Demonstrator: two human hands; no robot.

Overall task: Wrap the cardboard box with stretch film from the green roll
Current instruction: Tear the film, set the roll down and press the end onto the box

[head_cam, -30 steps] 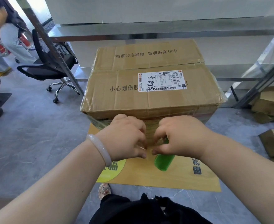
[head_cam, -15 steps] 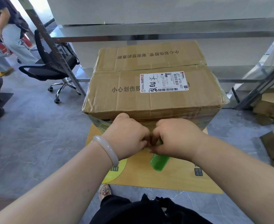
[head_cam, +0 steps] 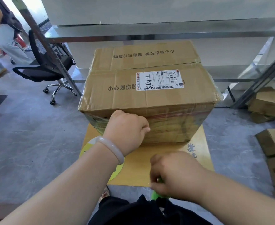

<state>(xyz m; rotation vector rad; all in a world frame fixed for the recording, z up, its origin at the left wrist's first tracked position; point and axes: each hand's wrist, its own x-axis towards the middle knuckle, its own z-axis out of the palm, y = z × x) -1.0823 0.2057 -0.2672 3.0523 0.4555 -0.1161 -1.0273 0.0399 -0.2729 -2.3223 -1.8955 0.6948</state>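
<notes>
A big brown cardboard box (head_cam: 146,93) with a white shipping label stands on a flat yellow cardboard sheet (head_cam: 196,153) on the floor. Clear stretch film covers its near side and corners. My left hand (head_cam: 127,129) is curled against the box's front face near its left corner, pinching or pressing the film there; its fingertips are hidden. My right hand (head_cam: 174,174) is pulled back towards me and grips the green roll (head_cam: 156,194), of which only a small green end shows below the hand.
A black office chair (head_cam: 45,69) stands at the back left beside a slanted metal post. A person stands at the far left. Brown boxes (head_cam: 269,103) lie on the floor at the right. A metal rail runs behind the box.
Both hands were together at the box's front face. Now my right hand has pulled the green roll back towards me, while my left hand stays on the box.
</notes>
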